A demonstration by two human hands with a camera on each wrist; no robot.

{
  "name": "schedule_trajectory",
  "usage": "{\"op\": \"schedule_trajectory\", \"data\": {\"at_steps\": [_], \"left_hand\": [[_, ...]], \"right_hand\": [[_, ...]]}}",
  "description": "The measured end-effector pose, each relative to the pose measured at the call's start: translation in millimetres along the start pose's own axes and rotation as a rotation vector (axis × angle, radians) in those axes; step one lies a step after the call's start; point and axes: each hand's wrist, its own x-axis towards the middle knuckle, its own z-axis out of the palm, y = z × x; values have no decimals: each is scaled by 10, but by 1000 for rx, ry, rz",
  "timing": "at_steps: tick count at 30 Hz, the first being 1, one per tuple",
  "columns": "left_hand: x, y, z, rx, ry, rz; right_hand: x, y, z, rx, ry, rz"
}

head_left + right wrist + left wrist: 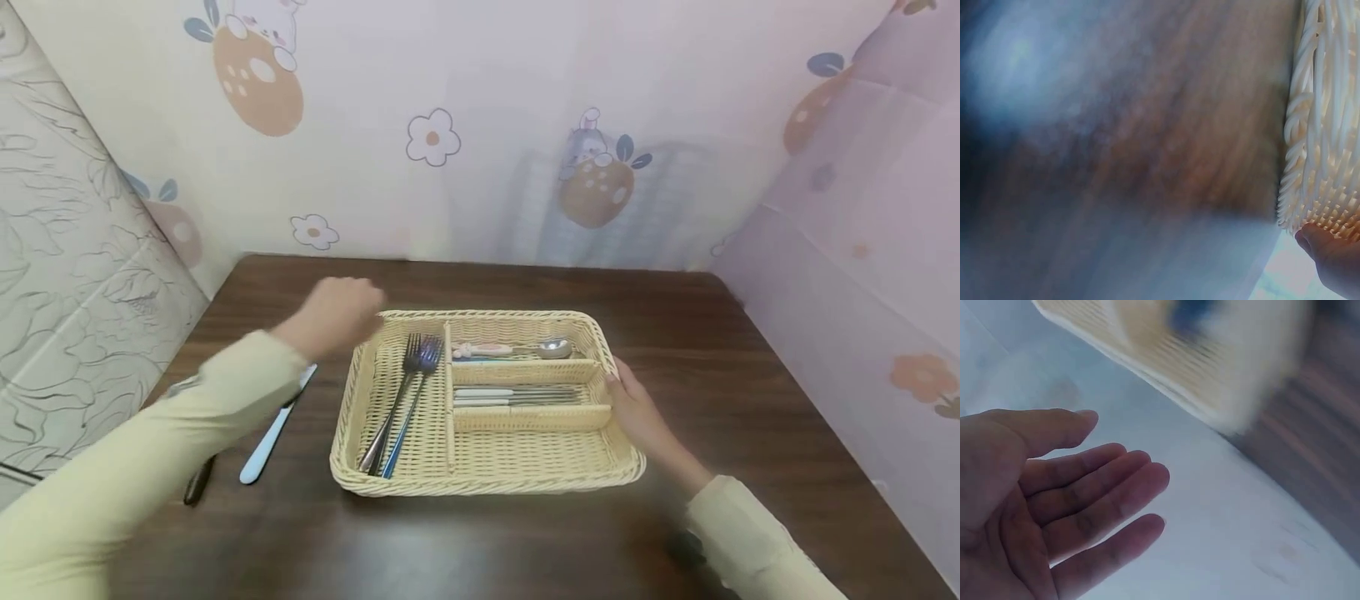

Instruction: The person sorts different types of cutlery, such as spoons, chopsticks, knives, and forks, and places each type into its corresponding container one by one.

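Observation:
A cream woven cutlery basket (487, 486) with compartments is at the middle of the table. My right hand (641, 417) holds its right end; in the right wrist view the thumb (1319, 240) presses the weave. Near the far left corner is my left hand (335, 317), blurred in the head view. In the left wrist view its fingers (1104, 515) are relaxed, apart from the basket. Several forks (408, 392) lie in the long left compartment. The back right one has a spoon (555, 348) and a pink-and-white handle (483, 350); slim white-and-silver utensils (517, 397) lie in the middle one.
On the brown table (675, 321), left of the basket, lies a knife with a light blue handle (262, 454). A dark handle (198, 483) shows partly from under the left sleeve. Patterned cloth walls (495, 192) stand behind the table and at both sides.

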Motion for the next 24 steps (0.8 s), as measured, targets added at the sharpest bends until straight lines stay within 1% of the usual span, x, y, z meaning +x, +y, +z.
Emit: {"op": "schedule_trajectory", "data": {"at_steps": [1, 3, 6, 9, 11, 12, 15, 17, 18, 21, 24], "left_hand": [[-147, -141, 9, 8, 8, -39], [-435, -400, 67, 11, -3, -122], [-837, -716, 221, -47, -52, -236], [-1198, -941, 422, -122, -84, -310], [-1364, -1022, 558, -163, -110, -337], [-1432, -1040, 613, -193, -134, -349], [-1561, -1015, 727, -257, -205, -393], [-1596, -987, 789, -281, -243, -406], [-1602, -973, 811, -287, -251, -410], [-1603, -964, 882, -274, -228, -417], [-1595, -955, 927, -264, -200, -439]], "right_hand": [[-1, -1, -1, 4, -6, -3], [-5, 1, -5, 6, -14, -10], [-4, 7, -19, 4, -15, -10], [12, -5, -32, -19, -12, -13], [5, 9, -43, -19, -14, -4], [1, 15, -46, -23, -16, 1], [-11, 27, -52, -11, -30, 23], [-17, 27, -53, -1, -38, 37], [-17, 24, -52, 2, -41, 37], [-7, 4, -46, 12, -45, 32], [3, -24, -36, 21, -46, 22]]}}
